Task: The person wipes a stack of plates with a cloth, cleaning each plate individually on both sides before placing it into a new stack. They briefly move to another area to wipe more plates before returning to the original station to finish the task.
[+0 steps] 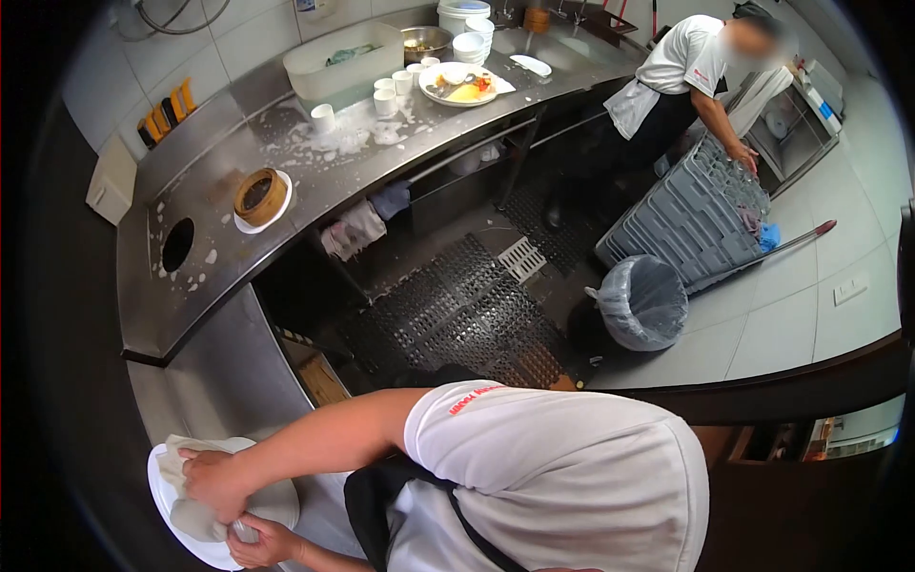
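Observation:
A white plate point(162, 477) lies at the bottom left on a steel surface. My right hand point(214, 481) presses a crumpled grey-white cloth point(191, 515) onto the plate. My left hand point(267, 543) grips the plate's near edge, just below the cloth. My white T-shirt and black apron fill the bottom middle of the head view.
A wet, foamy steel counter point(238, 219) curves across the top, with a round hole point(177, 244), a bamboo steamer on a plate point(260, 197), cups, bowls and a plastic tub point(343, 59). Another person point(681, 76) stands at the top right by stacked grey crates point(691, 214). A lined bin point(643, 300) and black floor mats point(467, 305) are below.

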### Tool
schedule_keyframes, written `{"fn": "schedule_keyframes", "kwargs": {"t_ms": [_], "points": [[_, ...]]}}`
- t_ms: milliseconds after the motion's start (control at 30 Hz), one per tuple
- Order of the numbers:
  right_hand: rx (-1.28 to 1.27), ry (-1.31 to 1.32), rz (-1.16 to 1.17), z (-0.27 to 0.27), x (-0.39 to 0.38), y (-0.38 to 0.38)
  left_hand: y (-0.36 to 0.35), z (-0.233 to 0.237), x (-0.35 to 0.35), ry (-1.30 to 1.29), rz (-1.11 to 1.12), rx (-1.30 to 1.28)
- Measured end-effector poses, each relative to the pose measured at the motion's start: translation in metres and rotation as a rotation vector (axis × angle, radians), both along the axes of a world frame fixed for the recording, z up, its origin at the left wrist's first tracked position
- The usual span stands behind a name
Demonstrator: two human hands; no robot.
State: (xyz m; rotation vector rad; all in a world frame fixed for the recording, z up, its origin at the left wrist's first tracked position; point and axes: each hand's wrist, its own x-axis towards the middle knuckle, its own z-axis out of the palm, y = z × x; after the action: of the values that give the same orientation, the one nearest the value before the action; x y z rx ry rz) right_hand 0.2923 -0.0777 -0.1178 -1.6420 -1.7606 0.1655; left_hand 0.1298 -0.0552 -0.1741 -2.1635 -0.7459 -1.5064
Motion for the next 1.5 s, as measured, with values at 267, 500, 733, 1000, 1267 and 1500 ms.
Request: {"fn": "schedule_keyframes", "kwargs": {"t_ms": [267, 500, 733, 1000, 1267, 1500], "points": [[0.019, 0.025, 0.041, 0.002, 0.000, 0.003, 0.023, 0.011, -0.020, -0.450, -0.059, -0.234], [-0.252, -0.153, 0.074, 0.028, 0.027, 0.052, 0.037, 0.008, -0.033, -0.611, -0.151, -0.899], [-0.221, -0.390, 0.242, 0.036, -0.039, 0.131, 0.033, 0.015, -0.011, -0.904, -0.261, -0.841], [-0.517, -0.167, 0.668, 0.076, -0.017, 0.017, 0.023, 0.015, -0.010, -0.814, -0.496, -0.646], [-0.303, -0.490, 0.417, 0.036, 0.042, 0.114, 0.032, 0.024, -0.004, -0.903, -0.202, -0.854], [-0.225, -0.259, 0.911, 0.027, -0.028, 0.100, 0.022, 0.038, -0.001, -1.031, -0.226, -0.857]]}}
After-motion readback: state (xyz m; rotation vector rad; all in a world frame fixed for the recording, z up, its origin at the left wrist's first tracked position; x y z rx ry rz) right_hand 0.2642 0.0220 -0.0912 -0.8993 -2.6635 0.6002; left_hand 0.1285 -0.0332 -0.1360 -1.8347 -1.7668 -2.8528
